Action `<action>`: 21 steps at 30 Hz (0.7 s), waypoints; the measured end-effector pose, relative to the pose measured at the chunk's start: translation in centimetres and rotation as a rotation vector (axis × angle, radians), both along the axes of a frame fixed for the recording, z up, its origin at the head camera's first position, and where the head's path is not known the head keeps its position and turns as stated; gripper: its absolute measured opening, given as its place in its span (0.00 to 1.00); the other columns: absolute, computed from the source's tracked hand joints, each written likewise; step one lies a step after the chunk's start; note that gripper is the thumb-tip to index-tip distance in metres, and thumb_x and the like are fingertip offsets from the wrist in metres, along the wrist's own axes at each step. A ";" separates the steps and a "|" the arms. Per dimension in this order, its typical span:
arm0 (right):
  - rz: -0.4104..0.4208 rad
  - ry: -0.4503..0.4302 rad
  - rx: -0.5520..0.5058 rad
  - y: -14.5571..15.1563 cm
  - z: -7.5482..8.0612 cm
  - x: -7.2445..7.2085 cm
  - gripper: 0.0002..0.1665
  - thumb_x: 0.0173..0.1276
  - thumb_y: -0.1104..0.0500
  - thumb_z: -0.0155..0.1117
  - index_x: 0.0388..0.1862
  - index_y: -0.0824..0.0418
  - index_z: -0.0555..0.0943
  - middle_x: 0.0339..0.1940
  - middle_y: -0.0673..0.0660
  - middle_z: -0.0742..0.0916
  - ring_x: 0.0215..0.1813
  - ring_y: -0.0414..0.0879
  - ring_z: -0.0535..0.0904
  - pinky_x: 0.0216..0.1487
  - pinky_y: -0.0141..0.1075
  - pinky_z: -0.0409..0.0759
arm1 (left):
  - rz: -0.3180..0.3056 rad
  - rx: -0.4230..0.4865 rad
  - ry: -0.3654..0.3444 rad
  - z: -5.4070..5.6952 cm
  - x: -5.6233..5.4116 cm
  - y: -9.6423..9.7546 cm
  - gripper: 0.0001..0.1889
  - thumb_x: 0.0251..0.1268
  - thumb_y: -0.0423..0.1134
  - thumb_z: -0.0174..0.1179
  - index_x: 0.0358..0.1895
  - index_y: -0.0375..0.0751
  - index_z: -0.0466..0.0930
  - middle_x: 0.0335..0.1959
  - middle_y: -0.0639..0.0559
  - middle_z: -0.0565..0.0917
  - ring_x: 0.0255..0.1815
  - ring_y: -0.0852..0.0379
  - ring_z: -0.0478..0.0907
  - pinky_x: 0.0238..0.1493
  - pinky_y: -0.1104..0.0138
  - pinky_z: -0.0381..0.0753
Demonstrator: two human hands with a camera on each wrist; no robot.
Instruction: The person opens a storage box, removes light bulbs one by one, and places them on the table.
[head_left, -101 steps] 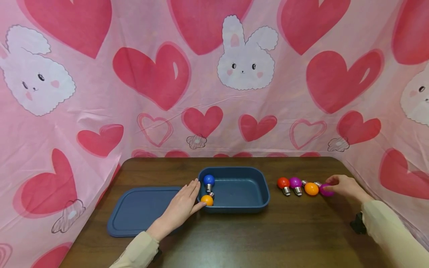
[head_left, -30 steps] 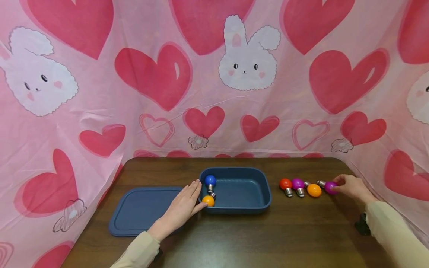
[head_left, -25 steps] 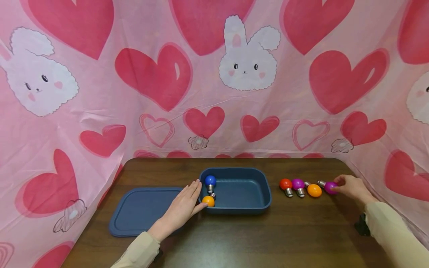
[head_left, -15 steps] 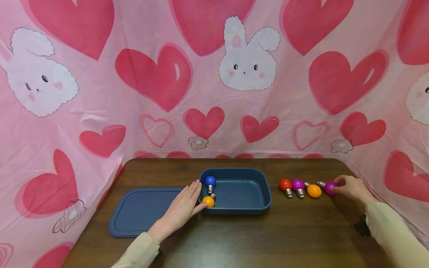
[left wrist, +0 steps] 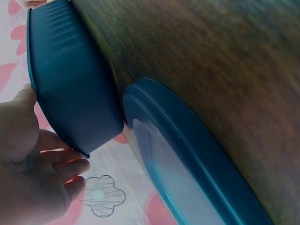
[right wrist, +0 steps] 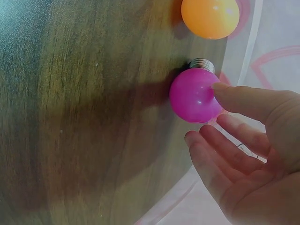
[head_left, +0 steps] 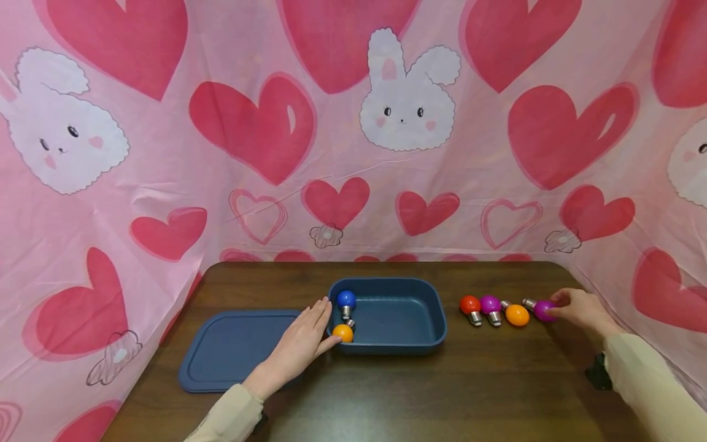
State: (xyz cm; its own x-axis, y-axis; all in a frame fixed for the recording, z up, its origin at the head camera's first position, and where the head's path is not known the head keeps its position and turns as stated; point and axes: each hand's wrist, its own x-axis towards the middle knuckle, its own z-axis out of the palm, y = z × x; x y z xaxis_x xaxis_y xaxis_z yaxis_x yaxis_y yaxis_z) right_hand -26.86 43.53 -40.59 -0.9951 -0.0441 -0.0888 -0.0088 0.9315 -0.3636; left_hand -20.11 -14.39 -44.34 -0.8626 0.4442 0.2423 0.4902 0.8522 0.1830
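On the right of the table, the right hand (head_left: 577,310) pinches a purple light bulb (head_left: 544,310); its thumb lies on the globe in the right wrist view, fingers curled beneath. That bulb ends a row with an orange bulb (head_left: 517,315), another purple bulb (head_left: 490,304) and a red bulb (head_left: 470,305). A dark blue box (head_left: 397,347) stands mid-table, holding a blue bulb (head_left: 346,299) and an orange bulb (head_left: 343,333) along its left side. Against the box's left wall rests the left hand (head_left: 301,334), fingers extended and thumb at the near rim.
A flat blue lid (head_left: 234,350) lies left of the box, partly under the left forearm in the head view. Pink cloth (head_left: 342,153) printed with hearts and rabbits surrounds the brown wooden table (head_left: 386,399).
Compared with 3.4 s ago, the right hand and its purple bulb have shifted slightly right, widening the gap to the orange bulb. Over the last second nothing visibly moves; the left hand stays put.
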 end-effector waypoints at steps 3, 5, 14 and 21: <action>-0.002 -0.005 0.002 0.0 0.3 0.3 0.36 0.61 0.48 0.72 0.48 0.80 0.76 0.43 0.77 0.84 0.40 0.64 0.80 0.46 0.60 0.80 | -0.001 -0.003 0.004 -0.1 0.0 0.0 0.38 0.71 0.57 0.54 0.72 0.30 0.64 0.75 0.38 0.67 0.75 0.43 0.67 0.74 0.51 0.67; -0.007 -0.006 0.001 0.0 0.7 0.4 0.36 0.61 0.48 0.72 0.49 0.80 0.75 0.44 0.78 0.83 0.41 0.65 0.79 0.47 0.60 0.80 | -0.002 -0.003 0.009 -0.1 0.0 0.0 0.38 0.71 0.57 0.54 0.72 0.30 0.65 0.75 0.38 0.67 0.75 0.43 0.67 0.75 0.51 0.67; 0.021 0.051 0.009 -1.7 2.4 0.8 0.35 0.62 0.49 0.71 0.53 0.78 0.76 0.47 0.77 0.84 0.44 0.66 0.79 0.47 0.60 0.81 | -0.002 -0.018 0.035 -0.1 -0.1 -0.1 0.38 0.71 0.59 0.54 0.72 0.31 0.65 0.75 0.38 0.67 0.75 0.44 0.67 0.74 0.52 0.68; 0.106 0.151 0.042 -4.4 3.1 0.4 0.28 0.61 0.51 0.72 0.47 0.75 0.79 0.43 0.73 0.86 0.44 0.65 0.82 0.49 0.60 0.80 | -0.011 -0.010 0.031 -0.2 -0.1 -0.1 0.38 0.71 0.58 0.54 0.72 0.31 0.65 0.74 0.38 0.67 0.75 0.44 0.67 0.74 0.52 0.68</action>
State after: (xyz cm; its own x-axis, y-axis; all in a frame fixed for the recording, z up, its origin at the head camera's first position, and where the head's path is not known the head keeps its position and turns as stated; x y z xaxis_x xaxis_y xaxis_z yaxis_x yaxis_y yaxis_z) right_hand -26.49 39.18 -37.47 -0.9873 -0.1485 0.0572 -0.1590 0.9368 -0.3118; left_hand -20.21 -14.54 -44.55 -0.8497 0.4560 0.2648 0.5049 0.8484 0.1593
